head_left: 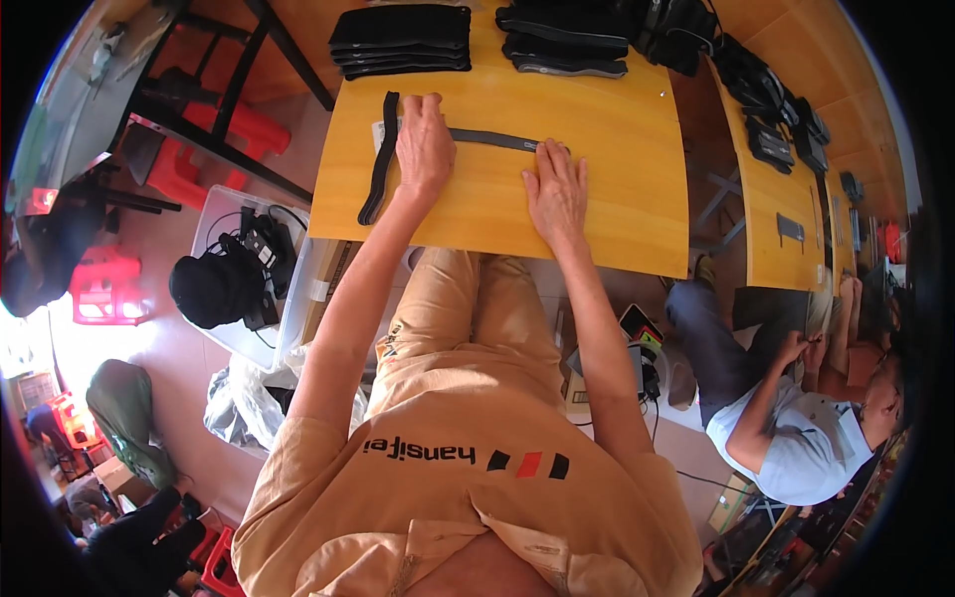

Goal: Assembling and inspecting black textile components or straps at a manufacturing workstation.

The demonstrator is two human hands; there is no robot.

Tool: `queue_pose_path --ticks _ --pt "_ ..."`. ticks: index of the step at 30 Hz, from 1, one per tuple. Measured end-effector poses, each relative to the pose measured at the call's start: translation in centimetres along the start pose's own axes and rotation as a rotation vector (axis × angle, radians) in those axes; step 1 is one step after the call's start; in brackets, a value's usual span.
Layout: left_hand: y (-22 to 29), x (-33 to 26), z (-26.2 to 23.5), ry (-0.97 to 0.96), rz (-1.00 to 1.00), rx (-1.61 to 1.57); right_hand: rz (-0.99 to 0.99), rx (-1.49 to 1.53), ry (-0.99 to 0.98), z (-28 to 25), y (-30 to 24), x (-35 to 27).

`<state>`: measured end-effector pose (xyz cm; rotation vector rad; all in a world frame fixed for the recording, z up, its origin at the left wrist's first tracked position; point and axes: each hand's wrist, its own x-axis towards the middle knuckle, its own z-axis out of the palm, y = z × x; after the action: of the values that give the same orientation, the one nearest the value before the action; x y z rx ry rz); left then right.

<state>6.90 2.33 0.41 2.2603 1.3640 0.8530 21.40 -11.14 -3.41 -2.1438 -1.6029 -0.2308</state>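
Observation:
A narrow dark grey strap [492, 137] lies stretched sideways across the yellow wooden table [617, 189]. My left hand [425, 149] is closed at its left end, fingers bent and pressed together; the fingers cover the strap end there. At the other end, my right hand [558, 194] rests with its fingertips on the strap, fingers out and thumb apart. Just left of my left hand, a bundle of long black straps [378, 164] lies lengthwise, with a small pale paper piece partly beneath it.
Two black stacks of folded fabric [400, 42] [564, 38] stand along the far side, with black items at the far right corner. A clear plastic bin [288, 298] with black goods is on the floor at left. A co-worker [796, 438] sits by another table at right.

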Motion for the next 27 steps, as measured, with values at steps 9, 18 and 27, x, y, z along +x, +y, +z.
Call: queue_pose_path --ticks 9,18,27 --pt "0.3 -4.2 3.7 -0.273 0.519 0.234 -0.030 -0.008 -0.004 0.2 -0.2 0.1" --pt "-1.4 -4.8 1.9 -0.170 0.409 0.274 -0.050 -0.029 -0.010 -0.3 -0.2 0.1" --pt "-3.4 -6.9 -7.2 0.136 -0.077 0.134 0.018 0.025 0.133 -1.2 -0.7 -0.2"
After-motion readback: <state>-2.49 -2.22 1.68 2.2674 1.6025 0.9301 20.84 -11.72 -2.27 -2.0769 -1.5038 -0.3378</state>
